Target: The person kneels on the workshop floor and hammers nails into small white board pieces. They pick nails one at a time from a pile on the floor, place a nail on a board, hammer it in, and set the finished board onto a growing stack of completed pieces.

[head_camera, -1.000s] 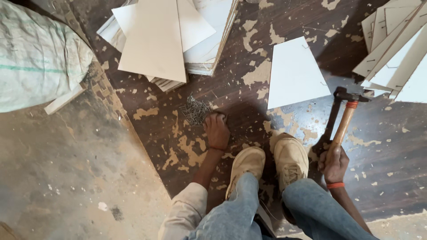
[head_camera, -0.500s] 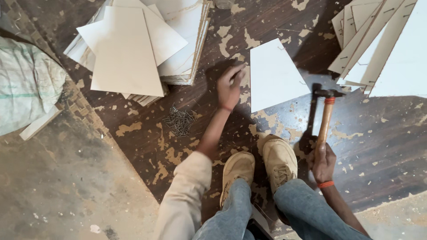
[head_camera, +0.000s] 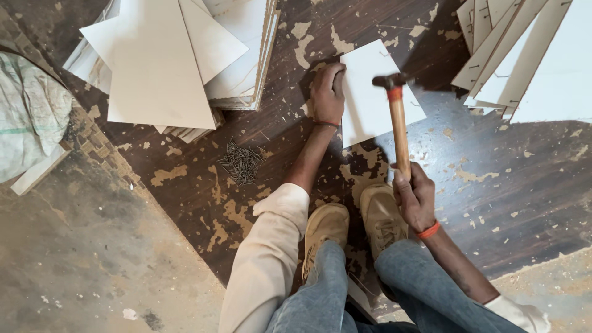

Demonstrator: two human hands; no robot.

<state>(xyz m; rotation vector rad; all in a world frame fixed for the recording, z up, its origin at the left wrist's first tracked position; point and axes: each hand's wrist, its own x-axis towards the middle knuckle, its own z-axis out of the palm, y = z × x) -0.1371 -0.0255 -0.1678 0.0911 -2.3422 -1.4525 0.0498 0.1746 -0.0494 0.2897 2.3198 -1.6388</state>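
1. I see the board (head_camera: 376, 92) flat on the dark floor (head_camera: 493, 179), just ahead of the shoes (head_camera: 354, 225). It is a small white panel with straight edges, narrower at the far end, its surface plain and smooth.
2. My left hand (head_camera: 327, 92) lies on the board's left edge, fingers curled over it and pressing down; it grips nothing else that I can make out.
3. My right hand (head_camera: 414, 197) is closed around the lower end of the hammer (head_camera: 398, 120). The wooden handle runs up and away from me, an orange band sits under the dark head, and the head hangs over the board's right half. I cannot tell whether it touches the board.
4. The board's right and near edges are free, with bare floor beside them. Its far right corner points toward the leaning panels (head_camera: 524, 55), near but apart.
5. To the left, a stack of boards (head_camera: 179, 61) stands apart from the left hand, with a strip of floor between.
6. A pile of nails (head_camera: 242, 163) lies on the floor left of my forearm, near the stack.
7. Farther left a sack (head_camera: 31, 117) rests on the pale concrete (head_camera: 80, 259).
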